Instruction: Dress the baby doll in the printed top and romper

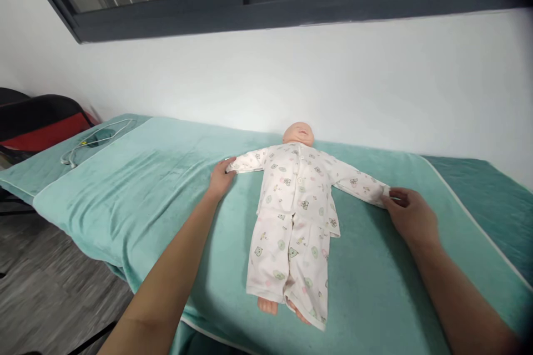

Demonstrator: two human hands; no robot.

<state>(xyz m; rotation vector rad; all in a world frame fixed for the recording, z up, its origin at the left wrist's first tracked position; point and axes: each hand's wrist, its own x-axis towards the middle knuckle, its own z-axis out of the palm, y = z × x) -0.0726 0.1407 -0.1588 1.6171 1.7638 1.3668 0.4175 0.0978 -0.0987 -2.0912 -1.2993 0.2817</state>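
A baby doll (298, 134) lies on its back on the green-covered bed, its head toward the wall. It wears a white patterned pajama top (297, 177) with buttons down the front and matching pajama pants (270, 255); its feet show below the hems. My left hand (222, 177) is closed on the cuff of the sleeve (252, 162) on the left of the view. On the right, my right hand (410, 213) pinches the cuff of the other sleeve (362, 184) between thumb and fingers. Both sleeves are stretched outward. The doll's hands are hidden.
A light green blanket (166, 177) covers the bed, over a darker green sheet (483, 199) at the right. A white cord (77, 150) lies at the far left, near a black and red chair (45, 127). Behind stand a white wall (208, 77) and a dark window frame (166, 16).
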